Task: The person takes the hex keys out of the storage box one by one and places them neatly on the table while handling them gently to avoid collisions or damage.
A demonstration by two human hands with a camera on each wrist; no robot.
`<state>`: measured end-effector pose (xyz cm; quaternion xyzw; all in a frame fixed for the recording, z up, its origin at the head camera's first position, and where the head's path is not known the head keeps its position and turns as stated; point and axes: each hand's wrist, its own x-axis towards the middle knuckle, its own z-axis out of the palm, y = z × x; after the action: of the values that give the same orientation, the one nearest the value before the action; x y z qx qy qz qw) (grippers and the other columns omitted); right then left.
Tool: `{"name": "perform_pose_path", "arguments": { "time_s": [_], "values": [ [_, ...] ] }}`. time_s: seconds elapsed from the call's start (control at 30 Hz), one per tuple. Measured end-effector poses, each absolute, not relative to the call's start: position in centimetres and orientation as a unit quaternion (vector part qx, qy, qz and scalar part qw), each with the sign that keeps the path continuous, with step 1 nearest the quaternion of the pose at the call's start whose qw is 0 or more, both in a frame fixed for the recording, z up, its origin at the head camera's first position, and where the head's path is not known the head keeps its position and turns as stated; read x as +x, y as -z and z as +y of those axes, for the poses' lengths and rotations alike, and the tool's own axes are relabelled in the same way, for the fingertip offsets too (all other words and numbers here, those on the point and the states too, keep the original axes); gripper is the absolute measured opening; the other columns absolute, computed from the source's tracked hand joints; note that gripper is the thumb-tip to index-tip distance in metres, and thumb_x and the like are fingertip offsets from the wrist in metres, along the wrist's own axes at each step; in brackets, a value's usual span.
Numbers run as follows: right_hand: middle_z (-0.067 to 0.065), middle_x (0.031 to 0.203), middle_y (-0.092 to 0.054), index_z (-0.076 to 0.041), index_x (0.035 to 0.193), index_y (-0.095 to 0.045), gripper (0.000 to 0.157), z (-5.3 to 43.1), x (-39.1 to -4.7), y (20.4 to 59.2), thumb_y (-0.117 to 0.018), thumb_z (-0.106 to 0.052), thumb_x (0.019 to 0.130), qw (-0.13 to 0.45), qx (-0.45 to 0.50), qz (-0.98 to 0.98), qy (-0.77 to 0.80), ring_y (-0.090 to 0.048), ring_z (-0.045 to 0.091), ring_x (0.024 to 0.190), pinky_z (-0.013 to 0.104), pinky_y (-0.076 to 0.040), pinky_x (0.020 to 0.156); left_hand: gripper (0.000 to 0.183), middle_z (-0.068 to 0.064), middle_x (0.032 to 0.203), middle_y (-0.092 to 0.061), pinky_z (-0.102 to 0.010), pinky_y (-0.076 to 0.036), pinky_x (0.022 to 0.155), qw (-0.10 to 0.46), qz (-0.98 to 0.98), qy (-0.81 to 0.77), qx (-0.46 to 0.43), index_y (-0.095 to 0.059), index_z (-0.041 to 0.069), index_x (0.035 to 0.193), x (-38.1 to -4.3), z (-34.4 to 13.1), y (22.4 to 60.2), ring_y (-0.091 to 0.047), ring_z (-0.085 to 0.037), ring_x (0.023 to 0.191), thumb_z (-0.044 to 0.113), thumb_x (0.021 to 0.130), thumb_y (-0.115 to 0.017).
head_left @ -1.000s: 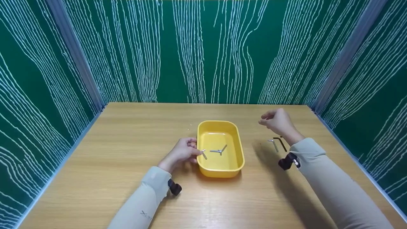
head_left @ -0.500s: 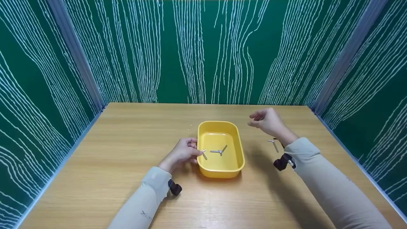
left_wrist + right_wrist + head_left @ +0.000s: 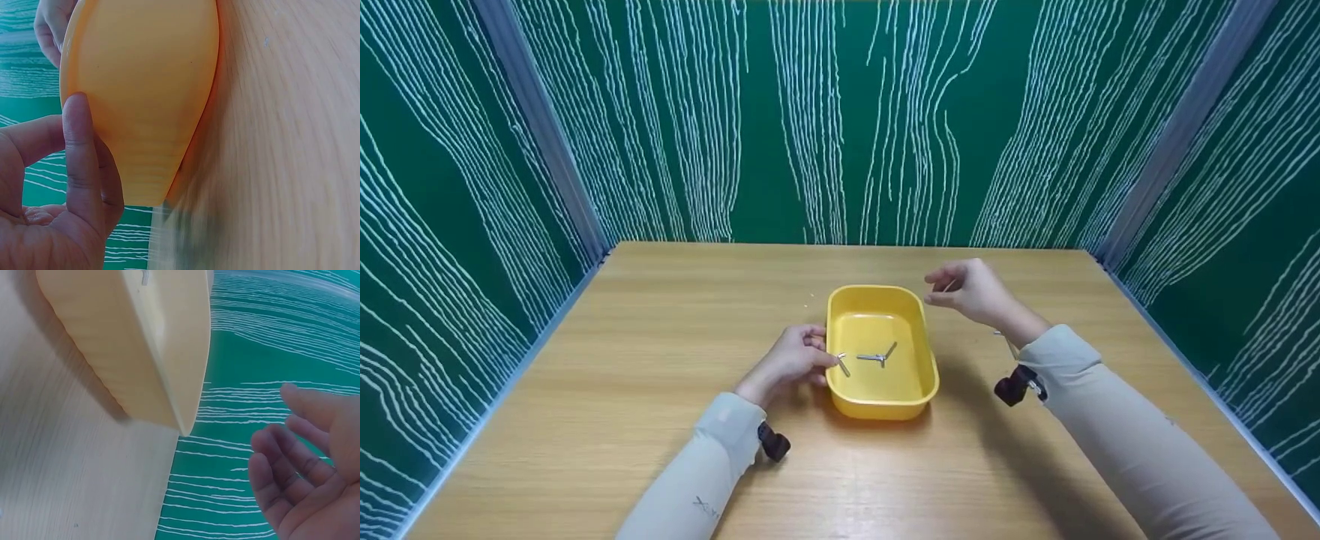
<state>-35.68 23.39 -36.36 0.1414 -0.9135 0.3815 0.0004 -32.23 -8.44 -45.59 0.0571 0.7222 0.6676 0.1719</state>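
Observation:
A yellow plastic bin (image 3: 877,411) stands on the table, with several small metal L-shaped hex keys (image 3: 873,358) lying on its floor. My left hand (image 3: 791,356) holds the bin's left wall at the rim, fingers against the outside, as the left wrist view shows. My right hand (image 3: 971,291) hovers just beyond the bin's far right corner, its fingers loosely bent. In the right wrist view nothing shows between the fingers (image 3: 269,464). Beneath the right wrist, a silver hex key (image 3: 1003,339) lies on the table, partly hidden by the forearm.
The wooden table (image 3: 697,292) is bounded by green walls (image 3: 765,150) with white wavy lines. Tiny light specks (image 3: 808,304) lie left of the bin's far end. Each wrist carries a small black camera (image 3: 774,442).
My right hand has moved left toward the bin. Its forearm now covers the black hex key and part of the silver one. My left hand and the bin have stayed put.

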Motion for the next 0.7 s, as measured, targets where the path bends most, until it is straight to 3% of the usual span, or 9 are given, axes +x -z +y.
{"name": "perform_pose_path", "arguments": {
  "time_s": [0.27,0.5,0.7],
  "values": [
    [0.019,0.112,-0.078,0.000,0.128,-0.076,0.033,22.3,-35.7,36.9,-0.082,-0.008,0.097,-0.020,0.181,-0.916,-0.359,-0.072,0.029,0.096,0.028,-0.068,0.086,0.057,0.003,0.084,-0.051,-0.019,-0.063,0.053,0.176,0.727,-0.661,0.061,-0.056,-0.010,0.143,-32.2,-8.6,45.4,-0.061,-0.012,0.068,-0.009,0.089,-0.074],
    [0.020,0.111,-0.078,0.001,0.127,-0.078,0.033,21.5,-35.9,38.0,-0.083,-0.009,0.096,-0.028,0.216,-0.912,-0.347,-0.071,0.025,0.094,0.031,-0.068,0.084,0.063,-0.001,0.093,-0.057,-0.018,-0.063,0.053,0.167,0.736,-0.653,0.065,-0.052,-0.012,0.148,-32.2,-8.6,45.3,-0.065,-0.013,0.073,-0.009,0.090,-0.076],
    [0.026,0.116,-0.077,0.003,0.125,-0.077,0.033,20.7,-36.1,39.1,-0.084,-0.007,0.094,-0.044,0.237,-0.909,-0.341,-0.072,0.030,0.097,0.038,-0.070,0.087,0.065,-0.003,0.097,-0.057,-0.019,-0.065,0.056,0.169,0.739,-0.650,0.060,-0.052,-0.011,0.149,-32.4,-8.6,45.5,-0.065,-0.014,0.077,-0.008,0.089,-0.077]
  ]
}}
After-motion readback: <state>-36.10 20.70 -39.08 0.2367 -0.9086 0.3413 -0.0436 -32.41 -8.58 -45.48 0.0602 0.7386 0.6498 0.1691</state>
